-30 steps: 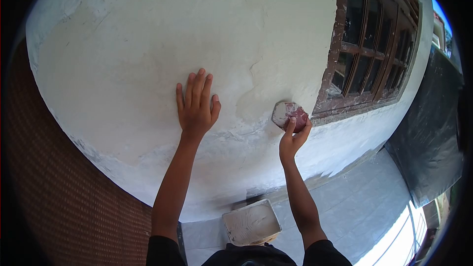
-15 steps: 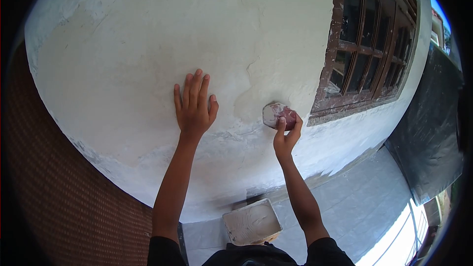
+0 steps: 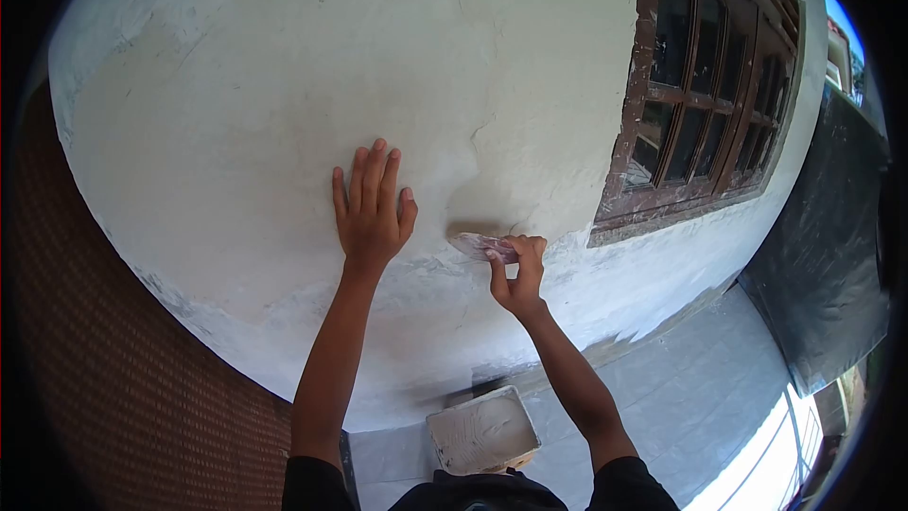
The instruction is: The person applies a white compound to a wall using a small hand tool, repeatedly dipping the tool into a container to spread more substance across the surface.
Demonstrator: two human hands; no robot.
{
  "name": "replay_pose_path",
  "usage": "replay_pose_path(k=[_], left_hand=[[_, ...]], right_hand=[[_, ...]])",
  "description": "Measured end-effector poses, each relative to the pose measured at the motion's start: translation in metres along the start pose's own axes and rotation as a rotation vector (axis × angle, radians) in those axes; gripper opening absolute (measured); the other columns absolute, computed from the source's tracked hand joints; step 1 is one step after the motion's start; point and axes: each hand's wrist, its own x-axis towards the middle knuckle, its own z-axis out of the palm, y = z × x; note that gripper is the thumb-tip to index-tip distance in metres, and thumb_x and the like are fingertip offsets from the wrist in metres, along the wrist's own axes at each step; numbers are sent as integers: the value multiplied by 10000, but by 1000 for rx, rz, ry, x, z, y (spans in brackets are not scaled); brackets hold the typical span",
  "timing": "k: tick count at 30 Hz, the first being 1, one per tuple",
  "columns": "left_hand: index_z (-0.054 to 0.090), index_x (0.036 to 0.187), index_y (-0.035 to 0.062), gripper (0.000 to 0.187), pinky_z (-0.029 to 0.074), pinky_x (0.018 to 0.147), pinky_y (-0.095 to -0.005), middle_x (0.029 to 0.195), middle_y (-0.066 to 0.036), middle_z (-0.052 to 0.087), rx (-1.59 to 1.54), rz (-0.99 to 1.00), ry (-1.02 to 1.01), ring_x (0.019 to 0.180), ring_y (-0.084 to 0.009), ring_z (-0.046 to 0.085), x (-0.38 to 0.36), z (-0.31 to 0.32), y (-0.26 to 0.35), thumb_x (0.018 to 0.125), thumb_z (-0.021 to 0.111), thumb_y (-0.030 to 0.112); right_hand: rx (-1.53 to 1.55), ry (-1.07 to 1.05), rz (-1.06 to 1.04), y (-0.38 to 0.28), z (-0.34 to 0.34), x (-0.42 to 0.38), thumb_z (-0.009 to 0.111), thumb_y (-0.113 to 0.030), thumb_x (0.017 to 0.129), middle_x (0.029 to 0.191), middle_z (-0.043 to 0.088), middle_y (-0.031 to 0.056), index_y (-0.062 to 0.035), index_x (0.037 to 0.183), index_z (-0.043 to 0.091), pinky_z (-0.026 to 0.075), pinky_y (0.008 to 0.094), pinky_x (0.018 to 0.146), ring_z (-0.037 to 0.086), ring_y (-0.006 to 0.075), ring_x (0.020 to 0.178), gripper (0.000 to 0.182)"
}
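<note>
My left hand (image 3: 372,213) lies flat on the off-white wall (image 3: 255,114), fingers spread and holding nothing. To its right, my right hand (image 3: 518,274) pinches a putty scraper (image 3: 478,245), a flat reddish plate smeared with white. The scraper is tilted so that I see it nearly edge-on, its far edge at or very near the wall. My fingers cover its right end. Cracks and white smears mark the wall around both hands. Below stands a rectangular tub (image 3: 484,428) of pale putty.
A brown wooden window (image 3: 700,85) with several panes is set in the wall at upper right. Grey sheeting (image 3: 662,388) covers the ground, and a dark tarp (image 3: 823,246) hangs at right. A brown woven panel (image 3: 123,341) runs along the left.
My right hand has moved left and slightly down along the wall. The scraper has turned from showing its broad face to nearly edge-on. My left hand stays almost in place.
</note>
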Motion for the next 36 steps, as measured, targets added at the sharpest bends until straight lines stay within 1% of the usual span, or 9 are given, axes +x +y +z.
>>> replay_pose_path(k=[5,10,15,17,21,23,29,33,36], left_hand=[[456,1383,93,501,215,1132,-536,1458,-81,430,4,-2,-5,1371,-273,376,1,-2,-1,901,528,210],[463,1380,98,491,215,1133,-536,1461,-83,426,-2,-2,-1,1370,-275,376,1,-1,-1,905,521,212],[465,1383,100,490,212,1133,-539,1465,-85,423,7,-11,5,1370,-277,375,0,0,-1,908,514,209],[458,1390,96,495,208,1135,-539,1468,-85,420,29,-10,-7,1372,-279,371,-1,0,1,910,511,206],[456,1393,98,494,207,1136,-539,1469,-85,420,25,-13,-5,1375,-279,366,-2,0,2,913,505,205],[483,1396,126,488,212,1147,-509,1480,-54,432,34,-33,21,1400,-238,349,-2,0,2,918,494,224],[439,1412,100,494,178,1147,-534,1489,-89,397,79,-35,-28,1390,-286,338,-8,0,5,936,462,233],[477,1406,130,487,188,1156,-502,1483,-63,428,86,-70,-29,1402,-250,343,-10,0,7,932,468,239],[492,1392,124,473,191,1153,-506,1469,-68,444,93,-61,-1,1380,-261,372,-10,0,6,934,464,241]], right_hand=[[522,865,785,18,-7,35,587,-132,963,1124,522,116,45,1235,453,478,276,817,523,161,961,351],[2,91,42,0,5,3,623,-91,918,1106,521,176,32,1232,462,468,306,795,546,215,947,374],[565,851,864,25,-16,37,579,-168,975,1173,511,125,34,1270,424,490,285,808,541,166,983,390],[566,949,797,32,-22,34,571,-150,976,1188,499,130,30,1266,427,477,279,823,542,156,971,370],[233,199,301,-1,5,3,646,-80,894,1093,554,159,19,1208,476,436,342,855,522,232,1032,370],[-22,157,225,3,2,8,633,-84,912,1110,554,140,25,1211,470,462,329,822,531,200,1002,358],[505,983,849,50,-31,25,576,-190,978,1149,546,111,6,1299,429,493,294,800,551,165,982,404],[234,214,402,9,-12,4,615,-99,924,1131,555,165,24,1204,498,413,328,925,530,215,1049,327],[182,317,448,26,-16,8,611,-113,931,1147,546,170,30,1200,499,418,341,927,536,240,1018,325]])
